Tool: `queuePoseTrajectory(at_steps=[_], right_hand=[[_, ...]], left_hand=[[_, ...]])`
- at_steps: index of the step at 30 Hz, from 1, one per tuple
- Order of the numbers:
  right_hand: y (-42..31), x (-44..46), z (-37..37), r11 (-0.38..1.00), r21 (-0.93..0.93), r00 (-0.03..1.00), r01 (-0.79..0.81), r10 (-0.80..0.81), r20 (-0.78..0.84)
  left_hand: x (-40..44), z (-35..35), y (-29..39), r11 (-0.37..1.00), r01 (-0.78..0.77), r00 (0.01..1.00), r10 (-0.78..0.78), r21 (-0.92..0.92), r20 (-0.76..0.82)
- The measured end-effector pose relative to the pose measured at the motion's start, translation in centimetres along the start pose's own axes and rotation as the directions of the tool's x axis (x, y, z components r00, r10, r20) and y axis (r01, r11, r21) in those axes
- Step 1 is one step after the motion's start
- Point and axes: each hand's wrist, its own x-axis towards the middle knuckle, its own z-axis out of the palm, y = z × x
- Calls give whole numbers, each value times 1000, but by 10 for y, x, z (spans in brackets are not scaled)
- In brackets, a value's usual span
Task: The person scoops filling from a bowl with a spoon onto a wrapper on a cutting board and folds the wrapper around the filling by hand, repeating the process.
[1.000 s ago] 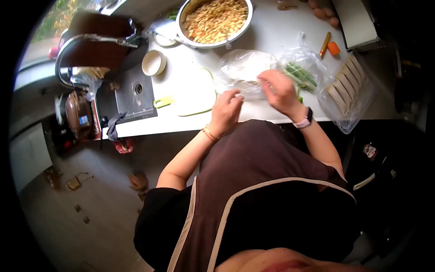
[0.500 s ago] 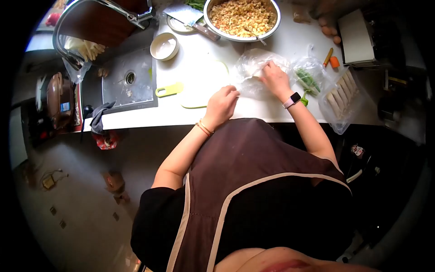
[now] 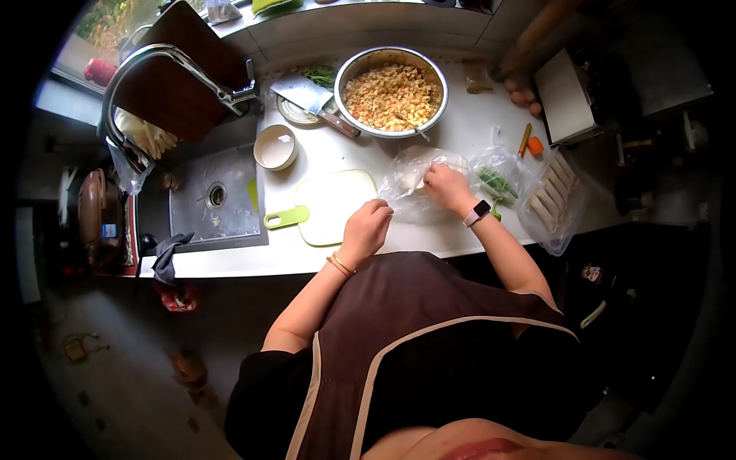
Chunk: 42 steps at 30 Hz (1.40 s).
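A clear plastic bag [image 3: 414,208] with something whitish inside lies crumpled on the counter. My right hand [image 3: 448,186], with a watch on its wrist, is closed on the upper part of this bag, fingertips pointing down into its folds. At the bag's left edge, my left hand [image 3: 368,228] has its fingers curled together on the plastic. Just beyond my left hand lies a white cutting board [image 3: 333,203] with a green handle. To the right of my right hand is another clear bag with green vegetables [image 3: 497,184].
A large metal bowl of chopped filling [image 3: 441,73] stands behind the bags, beside a cleaver [image 3: 307,96] on a plate. A small bowl [image 3: 276,147] sits near the sink [image 3: 218,218]. Bagged pale rolls [image 3: 553,195], a carrot piece [image 3: 535,146] and eggs [image 3: 521,97] are at right.
The view has tilted up, so the counter sits lower in the picture and more of the window side shows. Both hands stay at the plastic bag, with little visible change in grip.
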Motion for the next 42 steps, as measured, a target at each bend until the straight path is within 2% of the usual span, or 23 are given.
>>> queuePoseTrajectory(at_steps=[2, 4, 10, 21, 23, 27, 29, 30, 32, 33, 34, 35, 36, 37, 39, 41, 42], right_hand=[[0, -2, 5, 1000, -21, 1000, 13, -14, -8], [0, -5, 8, 991, -95, 993, 95, -101, -61], [4, -7, 10, 961, -171, 973, 218, -228, -40], [7, -9, 2, 985, 21, 983, 173, -171, -71], [6, -9, 4, 965, -116, 966, 236, -246, -77], [2, -9, 10, 960, -175, 961, 216, -241, -138], [-5, -9, 1, 996, 29, 967, 88, -78, -242], [-5, -9, -3, 996, 29, 967, 89, -79, -241], [-4, -10, -12, 939, 335, 933, 83, 45, -357], [-8, -12, -25, 939, 332, 934, 84, 42, -355], [-15, -15, -42, 790, 607, 960, -90, 231, -159], [-21, -17, -56, 546, 790, 932, -280, 351, 88], [-23, -19, -63, 429, 874, 951, -226, 291, 103], [-31, -18, -74, 428, 874, 951, -230, 290, 108], [-54, -15, -94, 237, 942, 953, -236, 247, 176], [-69, -12, -102, 215, 935, 946, -282, 223, 235], [-75, -10, -102, 241, 927, 950, -287, 198, 242]], left_hand=[[0, 1, -1, 1000, 9, 1000, -9, -8, -7], [-1, 2, 2, 1000, 26, 1000, -27, -15, -14], [-1, -1, 1, 1000, 23, 998, -23, -4, -55], [-8, -2, -2, 999, 30, 999, -29, 23, -22], [-8, -2, -1, 999, 25, 1000, -25, 34, -16], [-7, -2, 1, 999, 27, 1000, -27, 32, -5], [-5, -3, 3, 999, 26, 1000, -26, 33, -2], [-3, -5, 5, 999, 24, 1000, -24, 35, -5], [2, -8, 10, 999, 24, 1000, -24, 34, -10], [5, -10, 14, 999, 39, 999, -40, -5, -26], [9, -13, 20, 997, 56, 998, -58, -45, -41], [14, -17, 28, 997, 59, 997, -61, -47, -43], [22, -23, 38, 988, 84, 992, -95, -131, -79], [28, -28, 45, 971, 105, 985, -131, -215, -110], [36, -36, 51, 966, 117, 990, -131, -231, -49], [44, -45, 63, 829, 248, 968, -223, -501, 111], [45, -50, 64, 788, 304, 952, -231, -535, 201]])
